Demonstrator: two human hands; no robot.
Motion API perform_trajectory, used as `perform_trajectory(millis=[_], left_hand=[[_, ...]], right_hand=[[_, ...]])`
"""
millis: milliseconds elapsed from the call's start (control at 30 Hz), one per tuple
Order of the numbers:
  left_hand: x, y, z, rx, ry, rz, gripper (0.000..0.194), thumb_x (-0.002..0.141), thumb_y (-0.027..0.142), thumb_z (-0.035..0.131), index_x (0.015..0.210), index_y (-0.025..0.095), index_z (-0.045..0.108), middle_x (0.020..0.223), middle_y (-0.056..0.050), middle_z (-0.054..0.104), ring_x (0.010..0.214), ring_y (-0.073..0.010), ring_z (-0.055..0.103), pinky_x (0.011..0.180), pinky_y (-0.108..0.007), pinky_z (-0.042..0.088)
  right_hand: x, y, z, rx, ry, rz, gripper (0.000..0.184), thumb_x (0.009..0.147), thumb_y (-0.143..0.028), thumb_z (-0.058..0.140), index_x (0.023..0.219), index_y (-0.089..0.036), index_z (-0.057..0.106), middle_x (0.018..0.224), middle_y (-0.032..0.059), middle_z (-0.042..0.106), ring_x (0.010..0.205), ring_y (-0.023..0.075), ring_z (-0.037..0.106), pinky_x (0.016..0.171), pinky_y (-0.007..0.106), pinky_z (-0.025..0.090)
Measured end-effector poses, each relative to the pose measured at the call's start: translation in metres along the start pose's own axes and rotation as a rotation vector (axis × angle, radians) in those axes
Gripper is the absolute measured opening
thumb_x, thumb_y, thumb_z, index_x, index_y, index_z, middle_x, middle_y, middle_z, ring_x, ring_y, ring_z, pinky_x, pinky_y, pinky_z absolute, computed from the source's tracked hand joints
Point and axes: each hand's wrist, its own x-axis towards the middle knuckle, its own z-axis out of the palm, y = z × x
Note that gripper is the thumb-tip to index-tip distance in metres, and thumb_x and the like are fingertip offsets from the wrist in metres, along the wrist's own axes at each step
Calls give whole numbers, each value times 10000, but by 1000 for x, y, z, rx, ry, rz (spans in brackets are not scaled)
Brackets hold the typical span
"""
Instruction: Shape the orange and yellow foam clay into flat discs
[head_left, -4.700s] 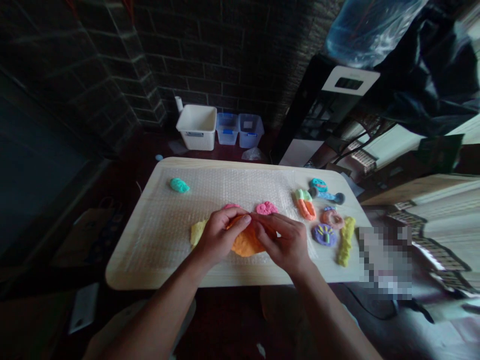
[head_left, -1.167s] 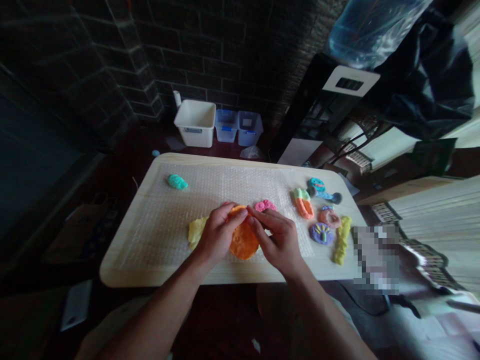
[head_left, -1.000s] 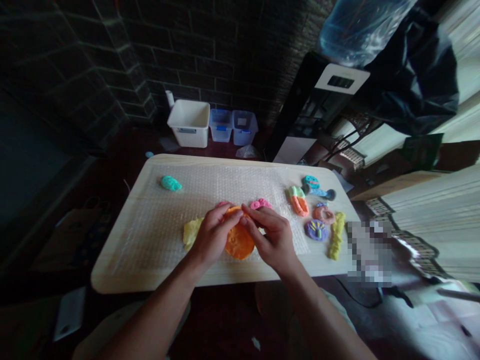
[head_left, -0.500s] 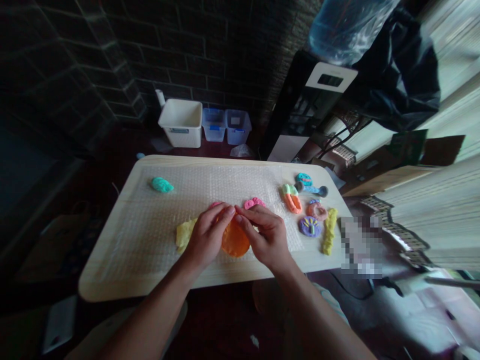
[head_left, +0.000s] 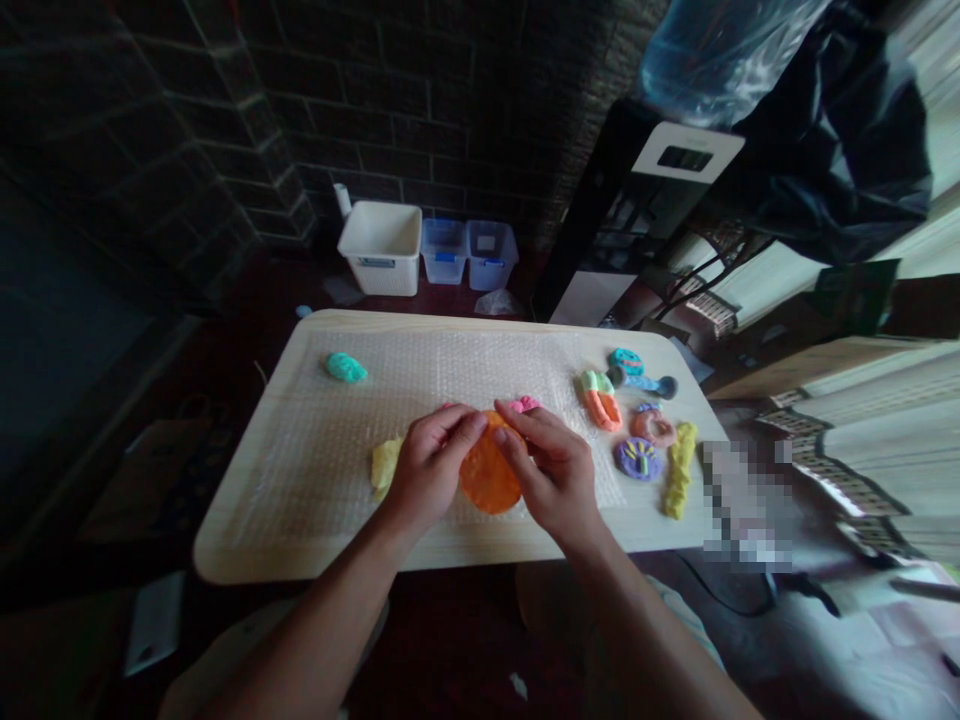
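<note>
A flattened round piece of orange modelling clay hangs between my two hands above the bubble wrap. My left hand pinches its upper left edge between thumb and fingers. On the other side, my right hand grips the upper right edge, thumb and index finger near the rim. Partly behind my left hand lies a flat yellow clay piece. A pink clay piece shows just beyond my right fingers, and a sliver of another pink piece peeks out past my left fingers.
Bubble wrap covers much of the wooden table. A green clay lump lies at the far left. Several shaped clay pieces sit at the right, including a purple disc and a yellow strip. Bins and a water dispenser stand beyond.
Both hands have kept hold of the orange clay, shifting their fingers along its edge. It looks rounder and faces me more fully than several seconds ago. The whole view has swung slightly.
</note>
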Motion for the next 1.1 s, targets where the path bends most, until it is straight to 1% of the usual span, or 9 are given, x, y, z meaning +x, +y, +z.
perform_trajectory(millis=[167, 267, 367, 533, 633, 800, 933, 1033, 1100], left_hand=[[0, 2, -3, 74, -14, 37, 373, 973, 460, 705, 707, 200, 679, 770, -25, 650, 846, -212, 629, 789, -304, 493], [-1, 6, -3, 107, -32, 49, 361, 992, 447, 677, 737, 194, 702, 806, -34, 669, 836, -206, 619, 787, -305, 490], [-2, 6, -1, 100, -45, 50, 328, 997, 439, 672, 796, 190, 743, 854, -44, 687, 850, -204, 612, 809, -307, 493], [-2, 4, 3, -30, -36, -20, 280, 969, 457, 714, 887, 198, 780, 899, -52, 687, 893, -210, 618, 818, -306, 503], [-1, 4, 2, -22, -56, -23, 296, 962, 462, 716, 862, 191, 783, 879, -62, 680, 882, -217, 610, 790, -311, 505], [-1, 6, -2, 70, -109, 36, 339, 977, 451, 685, 765, 191, 734, 852, -56, 666, 844, -214, 596, 789, -320, 497], [0, 9, -2, 65, -124, 44, 333, 967, 447, 684, 761, 191, 736, 824, -55, 664, 846, -221, 605, 807, -333, 497], [1, 11, 0, 40, -138, 22, 337, 949, 450, 704, 740, 187, 735, 821, -56, 664, 846, -216, 603, 806, -326, 497], [0, 10, 2, -25, -129, -10, 302, 941, 449, 717, 792, 190, 759, 864, -56, 674, 871, -213, 613, 807, -316, 504]], right_hand=[[0, -1, -2, -49, -22, -33, 277, 1011, -237, 675, 1240, -253, 831, 756, 26, 684, 664, 156, 578, 578, 295, 465], [0, 0, -3, -81, -23, -63, 331, 1006, -230, 675, 1314, -260, 793, 813, 35, 728, 709, 167, 621, 638, 317, 516], [1, -1, -2, -100, -40, -93, 300, 1007, -222, 669, 1265, -261, 817, 794, 33, 732, 698, 163, 624, 622, 305, 508], [-1, -2, -1, -57, 38, -3, 264, 1014, -251, 661, 1216, -244, 831, 843, 54, 773, 699, 164, 674, 591, 283, 541], [-1, 0, -2, -43, -1, 12, 308, 1016, -273, 663, 1291, -247, 799, 930, 71, 798, 771, 181, 713, 646, 298, 586], [0, 2, -4, 1, -80, 50, 239, 1022, -287, 673, 1177, -230, 845, 867, 72, 779, 747, 179, 713, 620, 284, 576], [-1, 1, -4, 54, -90, 77, 273, 1015, -310, 697, 1251, -244, 818, 875, 69, 777, 773, 191, 723, 632, 293, 590], [-1, 0, -5, 21, -98, 54, 224, 1007, -300, 708, 1177, -248, 846, 874, 72, 789, 786, 194, 729, 636, 294, 588], [0, -1, -6, 7, -45, 63, 196, 1009, -289, 700, 1114, -244, 859, 870, 72, 801, 767, 188, 732, 622, 284, 583]])
